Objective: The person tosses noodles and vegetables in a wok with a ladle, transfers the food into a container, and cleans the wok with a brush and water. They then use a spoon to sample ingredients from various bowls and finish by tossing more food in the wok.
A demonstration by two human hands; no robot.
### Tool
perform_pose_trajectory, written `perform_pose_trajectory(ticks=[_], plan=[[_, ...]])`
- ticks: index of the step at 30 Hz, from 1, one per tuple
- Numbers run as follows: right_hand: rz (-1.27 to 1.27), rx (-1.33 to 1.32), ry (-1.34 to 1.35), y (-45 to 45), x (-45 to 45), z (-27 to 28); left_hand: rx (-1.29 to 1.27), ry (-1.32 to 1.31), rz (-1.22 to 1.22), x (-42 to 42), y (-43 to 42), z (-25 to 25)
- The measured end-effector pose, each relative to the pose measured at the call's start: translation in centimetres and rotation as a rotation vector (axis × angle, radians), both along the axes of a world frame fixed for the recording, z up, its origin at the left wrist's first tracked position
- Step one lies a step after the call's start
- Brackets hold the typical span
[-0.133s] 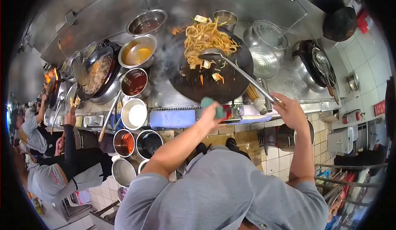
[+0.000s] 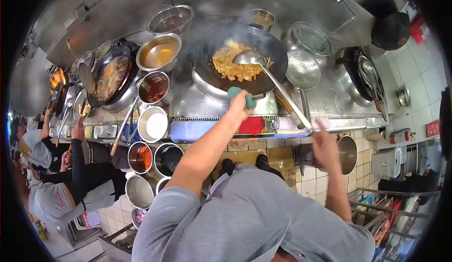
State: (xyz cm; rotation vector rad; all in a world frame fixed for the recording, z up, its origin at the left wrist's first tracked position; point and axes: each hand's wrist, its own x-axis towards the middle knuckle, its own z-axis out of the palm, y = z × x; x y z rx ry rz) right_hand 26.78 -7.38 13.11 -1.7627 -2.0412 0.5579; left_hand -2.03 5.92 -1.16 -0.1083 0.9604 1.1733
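My left hand [image 2: 239, 106] is closed round a green cloth [image 2: 246, 97] at the near-side handle of a dark wok [image 2: 277, 57]. Slightly blurred, my right hand [image 2: 325, 145] grips the end of a long steel ladle [image 2: 282, 85]. The ladle's bowl lies over the right part of the noodles [image 2: 230, 64], which are heaped in the wok with pale pieces among them. Steam rises from the wok, which sits on a metal burner ring [image 2: 203, 81].
A perforated skimmer [image 2: 302, 69] lies right of the wok. Sauce pots [image 2: 154, 87] and a bowl of yellow liquid [image 2: 159, 52] stand left. Another wok [image 2: 354, 81] stands right. Further left, a co-worker [image 2: 70, 186] stands by a wok of frying food [image 2: 112, 78].
The noodles, tossed high and spread at the wok's far side, have dropped into a heap. The wok has settled back on the burner ring, and my right hand has moved slightly down.
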Motion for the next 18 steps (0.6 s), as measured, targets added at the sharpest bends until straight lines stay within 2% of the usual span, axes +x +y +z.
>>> perform_pose_trajectory(ticks=[1, 2, 3, 5, 7, 8, 9, 11, 13, 17, 18], plan=[[-0.053, -0.083, 0.034, -0.8, 0.3, -3.8, 0.019, -0.038, 0.001, -0.7, 1.4, -0.3], [0.015, 0.022, 0.024, -1.4, 1.3, -10.7, 0.021, -0.036, 0.007, -1.5, 2.1, -0.3], [-0.011, -0.132, -0.030, -2.1, 1.6, -15.2, 0.034, -0.025, -0.024, -1.6, 2.7, -0.4], [-0.003, -0.152, 0.122, -1.5, 0.4, -18.8, 0.050, -0.022, -0.029, -2.0, 2.8, -0.5], [-0.059, -0.109, 0.265, -0.1, -2.5, -16.2, 0.025, -0.069, -0.156, -3.4, 2.2, 0.3], [-0.053, -0.109, 0.267, 0.1, -3.4, -15.4, 0.016, -0.178, -0.189, -3.8, 0.8, 1.7], [-0.114, -0.204, 0.349, 0.8, -4.4, -14.8, 0.027, -0.171, -0.186, -4.1, -0.2, 2.0], [-0.171, -0.308, 0.428, 2.7, -5.3, -15.8, 0.173, -0.362, -0.465, -4.1, -4.1, 1.5], [-0.079, 0.126, 0.153, 5.6, -5.4, -19.8, 0.226, -0.127, -0.496, -3.5, -8.8, 0.0], [-0.031, 0.106, 0.127, 9.1, -7.9, -13.5, 0.162, 0.024, -0.293, -4.2, -19.2, -1.4], [-0.088, -0.162, 0.474, 9.7, -9.2, -11.2, 0.120, -0.004, -0.240, -4.8, -21.3, -1.5]])
